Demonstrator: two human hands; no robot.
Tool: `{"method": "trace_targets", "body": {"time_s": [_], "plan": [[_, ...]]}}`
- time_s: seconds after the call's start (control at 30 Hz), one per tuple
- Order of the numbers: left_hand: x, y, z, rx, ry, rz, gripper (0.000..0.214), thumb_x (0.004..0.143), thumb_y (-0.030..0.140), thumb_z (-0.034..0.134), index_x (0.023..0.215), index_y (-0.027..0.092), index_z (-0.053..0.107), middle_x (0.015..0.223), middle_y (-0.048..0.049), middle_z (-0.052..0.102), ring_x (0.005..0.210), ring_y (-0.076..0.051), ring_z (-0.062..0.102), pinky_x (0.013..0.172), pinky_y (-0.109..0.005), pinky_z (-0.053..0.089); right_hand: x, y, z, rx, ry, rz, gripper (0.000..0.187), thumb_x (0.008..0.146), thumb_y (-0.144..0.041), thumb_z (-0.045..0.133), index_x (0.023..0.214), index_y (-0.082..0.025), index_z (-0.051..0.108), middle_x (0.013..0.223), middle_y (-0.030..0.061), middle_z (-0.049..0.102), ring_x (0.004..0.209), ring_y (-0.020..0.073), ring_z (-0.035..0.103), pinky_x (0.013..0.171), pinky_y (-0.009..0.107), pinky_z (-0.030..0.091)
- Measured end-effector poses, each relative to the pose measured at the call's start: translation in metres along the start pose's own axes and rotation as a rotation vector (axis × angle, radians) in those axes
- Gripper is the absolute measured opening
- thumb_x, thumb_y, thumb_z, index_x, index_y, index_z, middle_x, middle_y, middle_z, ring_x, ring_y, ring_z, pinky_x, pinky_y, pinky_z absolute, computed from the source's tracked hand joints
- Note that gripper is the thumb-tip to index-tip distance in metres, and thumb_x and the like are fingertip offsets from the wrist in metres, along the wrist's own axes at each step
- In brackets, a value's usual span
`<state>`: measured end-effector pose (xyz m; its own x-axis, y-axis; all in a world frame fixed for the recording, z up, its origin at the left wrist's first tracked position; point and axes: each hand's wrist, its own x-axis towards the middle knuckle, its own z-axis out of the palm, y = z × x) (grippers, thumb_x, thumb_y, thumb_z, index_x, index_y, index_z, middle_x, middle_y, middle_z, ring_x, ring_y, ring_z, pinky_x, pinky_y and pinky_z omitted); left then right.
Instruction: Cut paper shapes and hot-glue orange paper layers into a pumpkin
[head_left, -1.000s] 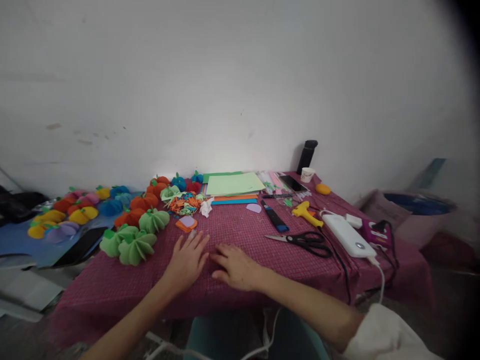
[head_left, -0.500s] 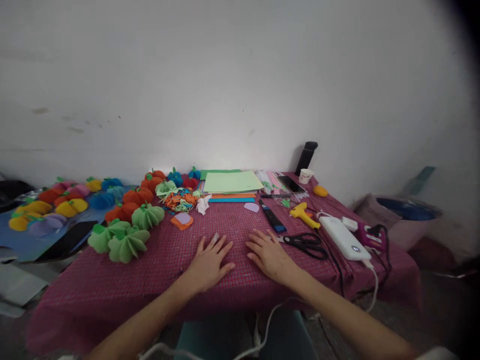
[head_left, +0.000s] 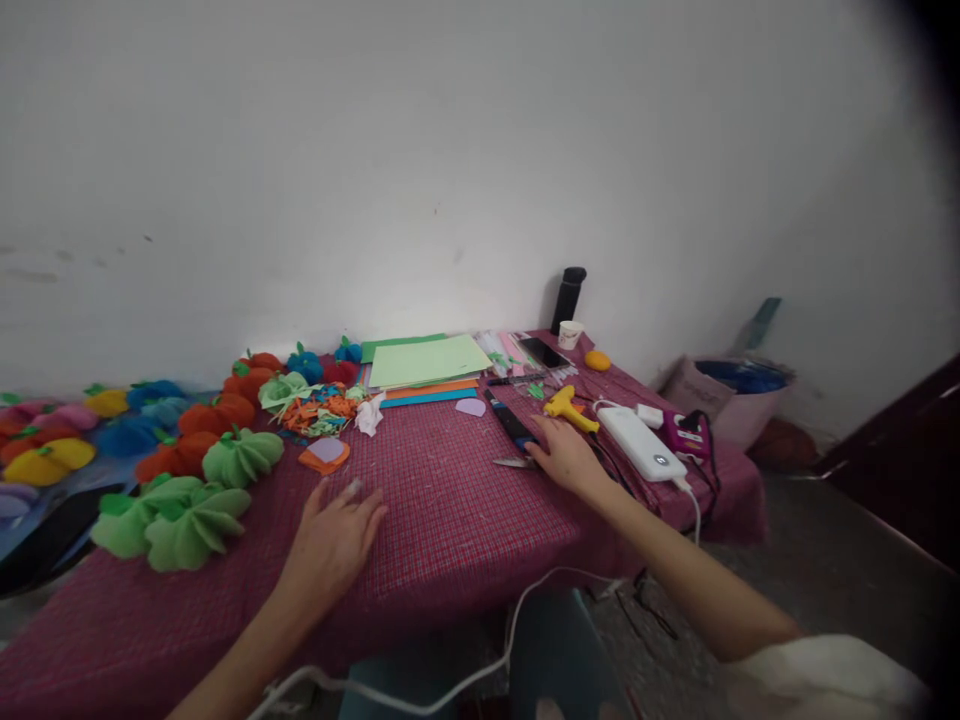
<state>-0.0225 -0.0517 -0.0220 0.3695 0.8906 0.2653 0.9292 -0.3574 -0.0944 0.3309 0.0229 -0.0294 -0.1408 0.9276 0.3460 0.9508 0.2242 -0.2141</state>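
Observation:
My left hand (head_left: 335, 532) is low over the tablecloth, fingers spread, holding nothing. Just beyond its fingertips lie an orange paper stack and a purple paper piece (head_left: 328, 449). My right hand (head_left: 566, 455) reaches over the scissors (head_left: 514, 462); it hides their handles and only the blades show. Its fingers look extended and apart, close to a dark blue and black utility-knife-like tool (head_left: 509, 418). A yellow glue gun (head_left: 568, 406) lies right behind that hand. Another purple paper piece (head_left: 470, 407) rests mid-table.
Several paper pumpkins (head_left: 244, 457) crowd the left, beside paper scraps (head_left: 330, 408). Coloured sheets (head_left: 427, 362) are stacked at the back. On the right are a white power bank (head_left: 641, 440), purple power strip (head_left: 688, 436), phone (head_left: 544, 352), paper cup (head_left: 571, 335) and black bottle (head_left: 568, 300).
My view has turned to the right. My right hand has shifted from beside the scissors to over their handles. The left hand has moved apart from it, toward the left.

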Motion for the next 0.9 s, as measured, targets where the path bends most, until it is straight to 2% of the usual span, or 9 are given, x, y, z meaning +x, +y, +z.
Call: {"method": "trace_targets", "body": {"time_s": [0.1,0.2,0.4,0.53,0.73,0.9], "plan": [[0.013,0.012,0.001,-0.069,0.023,0.073,0.038,0.091,0.021,0.030,0.120,0.020,0.055,0.107,-0.0077,0.068,0.109,-0.022,0.057,0.105,-0.049,0.021,0.017,-0.004,0.007,-0.019,-0.035,0.032,0.052,0.083,-0.041,0.051,0.126,-0.011,0.047,0.118,0.0152,0.058,0.108,0.0284,0.051,0.092,0.039,0.039],[0.024,0.024,0.002,-0.106,0.074,0.113,0.040,0.089,0.020,0.035,0.127,0.021,0.047,0.116,-0.0082,0.064,0.112,-0.023,0.054,0.103,-0.051,0.021,0.031,-0.009,0.016,-0.030,-0.079,0.054,0.057,0.078,-0.043,0.056,0.126,-0.013,0.046,0.114,0.0141,0.060,0.104,0.0279,0.054,0.087,0.037,0.040],[0.038,0.028,0.003,-0.116,0.094,0.137,0.033,0.087,0.022,0.040,0.115,0.021,0.057,0.116,-0.0082,0.063,0.113,-0.025,0.052,0.103,-0.053,0.022,0.049,-0.002,0.020,-0.049,-0.127,0.085,0.048,0.076,-0.028,0.057,0.122,-0.015,0.051,0.108,0.0119,0.063,0.098,0.0254,0.057,0.083,0.033,0.041],[0.051,0.024,0.006,-0.121,0.087,0.156,0.030,0.087,0.022,0.042,0.111,0.021,0.060,0.114,-0.0077,0.064,0.113,-0.025,0.052,0.102,-0.052,0.024,0.048,0.009,0.019,-0.066,-0.128,0.111,0.042,0.079,-0.028,0.053,0.117,-0.012,0.055,0.105,0.0142,0.064,0.099,0.0262,0.057,0.084,0.034,0.041],[0.092,0.041,0.003,-0.158,0.113,0.217,0.028,0.086,0.021,0.043,0.107,0.022,0.061,0.115,-0.0071,0.062,0.111,-0.024,0.052,0.103,-0.050,0.025,0.039,0.028,0.005,-0.072,-0.089,0.084,0.043,0.084,-0.041,0.050,0.120,-0.018,0.053,0.117,0.0092,0.059,0.111,0.0229,0.051,0.093,0.031,0.036],[0.134,0.061,0.009,-0.214,0.163,0.265,0.027,0.085,0.020,0.043,0.106,0.020,0.060,0.112,-0.0082,0.062,0.109,-0.023,0.052,0.102,-0.048,0.026,0.037,0.065,-0.015,-0.142,-0.054,0.168,0.040,0.084,-0.032,0.050,0.119,-0.014,0.053,0.117,0.0125,0.060,0.107,0.0238,0.054,0.091,0.032,0.037]]}}
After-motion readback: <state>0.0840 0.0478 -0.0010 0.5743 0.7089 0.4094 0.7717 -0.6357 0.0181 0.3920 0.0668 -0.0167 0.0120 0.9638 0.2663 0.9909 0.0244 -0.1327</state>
